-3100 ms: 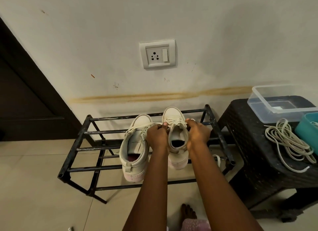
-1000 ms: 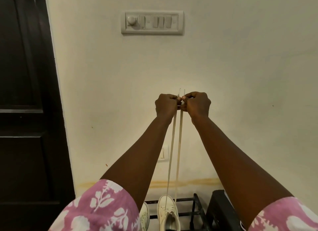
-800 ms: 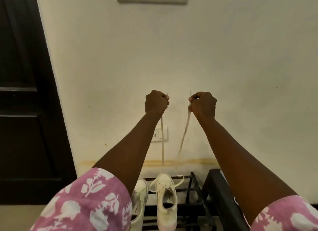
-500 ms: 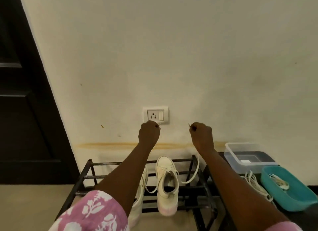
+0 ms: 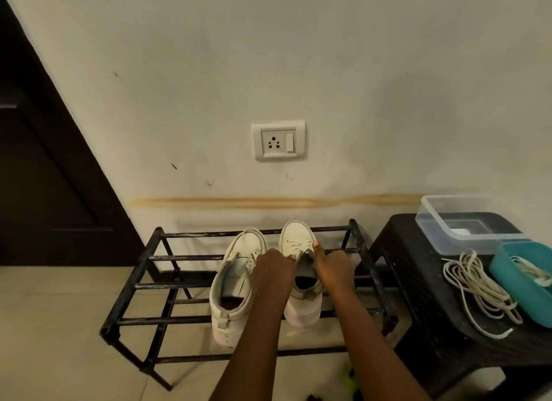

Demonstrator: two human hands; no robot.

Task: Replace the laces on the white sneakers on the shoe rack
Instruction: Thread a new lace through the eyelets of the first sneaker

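Head view has both hands down at the throat of the white lace-up sneaker [image 5: 298,239], which stands toe to the wall towards the right end of the black metal shoe rack [image 5: 167,285]; a moment ago they were raised high, drawing its cream lace [image 5: 295,246] out in two ends. My guess is the ends are now evened and the next eyelets follow, though unlacing would look much the same. The right hand [image 5: 336,268] pinches the sneaker's eyelet edge beside the grey tongue. The left hand [image 5: 276,269] shows only its back, so I cannot tell what it holds. Both lace ends are hidden. The second white sneaker [image 5: 236,281], just beside, shows bare eyelets.
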